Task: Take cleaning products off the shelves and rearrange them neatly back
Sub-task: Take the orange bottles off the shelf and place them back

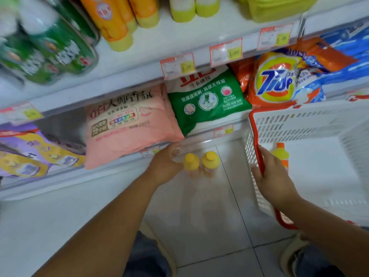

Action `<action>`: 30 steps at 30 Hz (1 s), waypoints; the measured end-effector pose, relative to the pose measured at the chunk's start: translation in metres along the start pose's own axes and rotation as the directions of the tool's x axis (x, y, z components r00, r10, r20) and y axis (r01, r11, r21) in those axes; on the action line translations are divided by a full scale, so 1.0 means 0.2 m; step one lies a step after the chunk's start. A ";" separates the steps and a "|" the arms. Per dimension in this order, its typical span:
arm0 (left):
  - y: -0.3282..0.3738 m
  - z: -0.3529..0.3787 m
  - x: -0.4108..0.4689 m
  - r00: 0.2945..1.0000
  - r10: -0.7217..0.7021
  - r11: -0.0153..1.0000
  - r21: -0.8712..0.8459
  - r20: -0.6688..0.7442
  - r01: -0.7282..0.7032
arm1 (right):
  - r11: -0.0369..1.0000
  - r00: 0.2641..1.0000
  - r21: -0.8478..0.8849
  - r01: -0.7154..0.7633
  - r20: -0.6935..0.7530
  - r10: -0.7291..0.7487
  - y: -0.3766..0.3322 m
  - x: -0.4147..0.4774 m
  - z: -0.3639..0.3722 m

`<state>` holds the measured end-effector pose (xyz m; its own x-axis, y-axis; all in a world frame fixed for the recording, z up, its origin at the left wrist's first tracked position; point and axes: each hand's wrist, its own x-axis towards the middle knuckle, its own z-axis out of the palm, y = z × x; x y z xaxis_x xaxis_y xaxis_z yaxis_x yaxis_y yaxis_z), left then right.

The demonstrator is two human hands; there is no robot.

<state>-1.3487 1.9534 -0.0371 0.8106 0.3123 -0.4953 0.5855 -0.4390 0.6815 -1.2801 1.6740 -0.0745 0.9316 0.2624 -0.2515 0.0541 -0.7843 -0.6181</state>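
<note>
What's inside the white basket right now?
One yellow-capped bottle shows in the white basket, near its left wall. The right hand, gripping the red rim, covers the bottle's lower part; the basket's right side is out of frame.

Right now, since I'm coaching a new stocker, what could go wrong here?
The pink bag overhangs the shelf edge close by the left hand; a bump could drag it onto the two yellow bottles standing on the floor. The right hand grips the basket by its red rim alone; the basket may tilt and tip the bottle inside.
</note>
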 end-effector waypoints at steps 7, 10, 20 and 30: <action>0.30 -0.53 -0.19 0.530 0.499 0.865 0.355 -0.685 -0.355 | 0.912 0.905 0.106 0.396 -0.214 -0.368 -0.74 0.11 -0.24; 0.28 -0.69 -0.18 0.424 0.560 0.828 0.463 -0.712 -0.316 | 0.800 0.787 0.086 0.593 -0.271 -0.554 -1.15 0.17 -0.29; 0.08 -0.78 -0.02 0.531 0.706 0.621 0.770 -0.468 -0.146 | 0.733 0.759 0.208 0.647 -0.266 -0.594 -2.04 0.56 -0.22; 0.12 -0.77 -0.11 0.574 0.609 0.772 0.576 -0.547 -0.270 | 0.708 0.805 0.393 0.586 -0.384 -0.453 -2.07 0.42 -0.26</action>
<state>-1.3517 2.0652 0.0737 0.8244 0.3730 0.4257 0.2305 -0.9082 0.3493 -1.2048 1.9907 0.1988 0.8630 0.3504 0.3638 0.4434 -0.1805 -0.8780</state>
